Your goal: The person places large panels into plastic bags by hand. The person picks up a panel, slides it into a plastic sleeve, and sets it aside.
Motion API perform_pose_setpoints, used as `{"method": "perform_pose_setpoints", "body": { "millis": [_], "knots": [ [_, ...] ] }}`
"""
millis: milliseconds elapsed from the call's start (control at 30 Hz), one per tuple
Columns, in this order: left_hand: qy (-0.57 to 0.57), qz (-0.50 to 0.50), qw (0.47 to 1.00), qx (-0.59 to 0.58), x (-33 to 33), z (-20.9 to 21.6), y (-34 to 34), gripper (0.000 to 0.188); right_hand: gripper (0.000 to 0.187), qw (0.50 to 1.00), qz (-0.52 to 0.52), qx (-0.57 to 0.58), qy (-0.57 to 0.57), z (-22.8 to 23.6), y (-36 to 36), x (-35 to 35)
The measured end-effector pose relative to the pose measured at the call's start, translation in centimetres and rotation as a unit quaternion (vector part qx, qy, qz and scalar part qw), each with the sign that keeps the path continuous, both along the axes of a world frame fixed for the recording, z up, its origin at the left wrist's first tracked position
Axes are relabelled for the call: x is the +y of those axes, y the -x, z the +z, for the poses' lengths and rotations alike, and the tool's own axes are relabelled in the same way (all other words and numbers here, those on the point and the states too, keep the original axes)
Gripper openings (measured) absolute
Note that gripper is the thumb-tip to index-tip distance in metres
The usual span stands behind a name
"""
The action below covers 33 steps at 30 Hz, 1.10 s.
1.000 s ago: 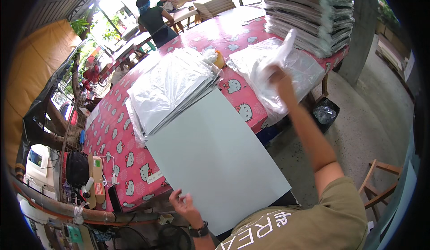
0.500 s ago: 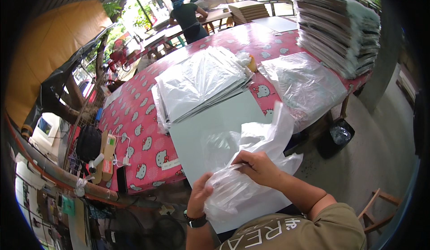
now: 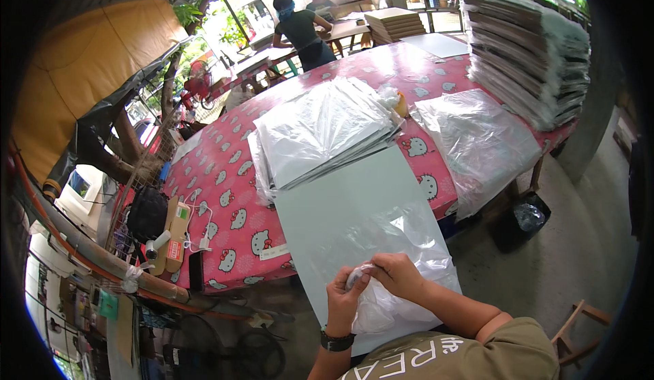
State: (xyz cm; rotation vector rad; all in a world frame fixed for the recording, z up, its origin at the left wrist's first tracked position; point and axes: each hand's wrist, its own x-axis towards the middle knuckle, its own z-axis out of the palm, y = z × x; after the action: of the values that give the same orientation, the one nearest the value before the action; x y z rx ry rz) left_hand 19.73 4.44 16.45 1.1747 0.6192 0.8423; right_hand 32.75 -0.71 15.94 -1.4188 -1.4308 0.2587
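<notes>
Both hands are pinching the top edge of a thin clear plastic bag (image 3: 392, 291) at about 6 o'clock, low in the view. The left hand (image 3: 346, 298) and the right hand (image 3: 398, 276) are close together, fingers shut on the bag's mouth — it looks like they are rubbing it to pull the two sides apart.

The bag lies on a big pale board (image 3: 354, 209) that sticks out over the near edge of the desk (image 3: 225, 189), which has a red patterned cloth. A pile of bagged boards (image 3: 320, 131) sits just past it at 12 o'clock, and loose bags (image 3: 477, 141) lie at 2 o'clock.

To do this well, I think the fingers should slide gently, not tug — thin plastic tears. Open the mouth wide before it goes over a board corner.
</notes>
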Motion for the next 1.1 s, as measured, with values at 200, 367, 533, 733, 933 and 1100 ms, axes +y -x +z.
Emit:
{"method": "perform_pose_setpoints", "body": {
  "millis": [200, 367, 533, 733, 933, 1100],
  "knots": [
    [0.08, 0.008, 0.994, -0.076, 0.6, -1.3, 1.2, 0.005, 0.012, 0.993, 0.009, 0.114, -0.031, 0.2, 0.3, 0.2],
    [0.033, 0.05, 0.997, -0.04, -0.5, -0.5, -0.3, 0.009, 0.016, 0.999, 0.01, 0.048, 0.004, -0.4, 0.5, 0.4],
    [0.037, 0.066, 0.996, -0.047, -0.5, -1.6, 0.1, 0.017, 0.016, 0.998, 0.017, 0.056, 0.014, -0.9, 0.8, 0.3],
    [0.087, 0.041, 0.992, -0.082, -0.4, -2.5, 0.7, 0.022, 0.014, 0.998, 0.02, 0.048, -0.016, -1.1, 1.4, 0.3],
    [0.138, 0.047, 0.988, -0.051, -1.1, -2.0, 0.7, 0.019, 0.009, 0.993, 0.041, 0.108, 0.032, -0.5, 0.7, 0.7],
    [0.063, 0.047, 0.997, 0.009, 0.0, -2.0, 1.3, 0.015, 0.011, 0.965, 0.091, 0.238, 0.061, -0.8, 0.2, 0.8]
  ]
}}
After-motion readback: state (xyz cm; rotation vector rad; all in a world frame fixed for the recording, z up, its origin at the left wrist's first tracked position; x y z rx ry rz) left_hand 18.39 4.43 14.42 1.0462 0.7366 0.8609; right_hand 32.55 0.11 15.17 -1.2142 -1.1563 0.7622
